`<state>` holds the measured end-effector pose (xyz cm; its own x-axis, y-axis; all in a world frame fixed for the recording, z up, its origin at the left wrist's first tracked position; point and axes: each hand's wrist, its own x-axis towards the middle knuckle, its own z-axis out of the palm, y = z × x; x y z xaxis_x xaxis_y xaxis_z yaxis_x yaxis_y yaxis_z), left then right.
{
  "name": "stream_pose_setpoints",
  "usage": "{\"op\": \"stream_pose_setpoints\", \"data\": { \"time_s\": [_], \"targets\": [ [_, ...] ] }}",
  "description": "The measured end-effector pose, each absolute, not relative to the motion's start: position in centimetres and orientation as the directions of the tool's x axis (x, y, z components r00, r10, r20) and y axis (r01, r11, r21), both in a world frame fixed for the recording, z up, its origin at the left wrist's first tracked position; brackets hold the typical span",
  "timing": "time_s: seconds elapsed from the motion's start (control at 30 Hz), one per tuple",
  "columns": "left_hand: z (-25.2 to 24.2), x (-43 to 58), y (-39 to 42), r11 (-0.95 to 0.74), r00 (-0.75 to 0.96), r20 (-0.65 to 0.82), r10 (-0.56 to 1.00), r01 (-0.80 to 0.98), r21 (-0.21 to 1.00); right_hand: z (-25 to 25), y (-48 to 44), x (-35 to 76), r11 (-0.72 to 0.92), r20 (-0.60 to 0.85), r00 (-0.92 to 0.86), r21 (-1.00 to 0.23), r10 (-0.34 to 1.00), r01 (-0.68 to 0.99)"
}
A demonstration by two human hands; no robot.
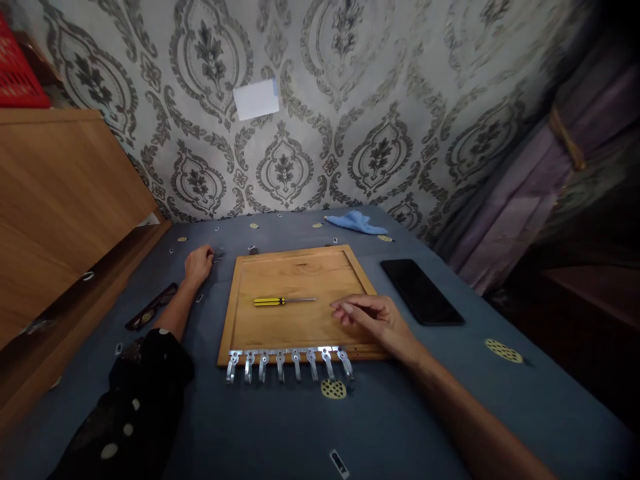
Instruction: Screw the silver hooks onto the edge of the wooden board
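A wooden board [295,275] with a raised frame lies flat on the blue cloth. On it rests a screwdriver [285,301] with a yellow and black handle, its tip pointing right. A metal hook rail [287,360] with several hooks runs along the board's near edge. My right hand [373,319] hovers over the board's right side, fingers curled together in a pinch; anything between them is too small to see. Left of the board, my left hand [199,264] has its fingers drawn together at some small metal pieces [219,255], which look like screws.
A black phone [421,291] lies right of the board, and a blue rag [356,222] at the back. Dark-framed glasses [151,307] are beside my left forearm. A wooden cabinet [65,213] borders the left; the patterned wall [285,167] stands behind.
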<state>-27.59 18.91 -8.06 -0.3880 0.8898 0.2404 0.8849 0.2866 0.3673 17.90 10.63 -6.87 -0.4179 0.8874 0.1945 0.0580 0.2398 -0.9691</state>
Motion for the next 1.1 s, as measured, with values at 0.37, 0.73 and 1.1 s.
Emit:
{"op": "stream_pose_setpoints", "data": {
  "time_s": [0.37,0.73,1.1],
  "targets": [
    [-7.9,-28.6,17.6,0.209,-0.415,0.207,0.886,0.756,0.621,-7.1,10.2,18.0,0.211,0.166,-0.47,-0.976,0.867,0.046],
    [-8.2,-25.5,15.6,0.044,-0.264,0.101,0.959,0.494,0.869,-7.6,9.8,17.7,0.227,0.16,-0.482,-0.97,0.862,0.084],
    [-5.5,-18.1,13.7,-0.127,0.108,0.091,0.99,0.396,0.91,-8.4,9.5,17.3,0.276,0.202,-0.476,-0.957,0.856,0.091]
  ]
}}
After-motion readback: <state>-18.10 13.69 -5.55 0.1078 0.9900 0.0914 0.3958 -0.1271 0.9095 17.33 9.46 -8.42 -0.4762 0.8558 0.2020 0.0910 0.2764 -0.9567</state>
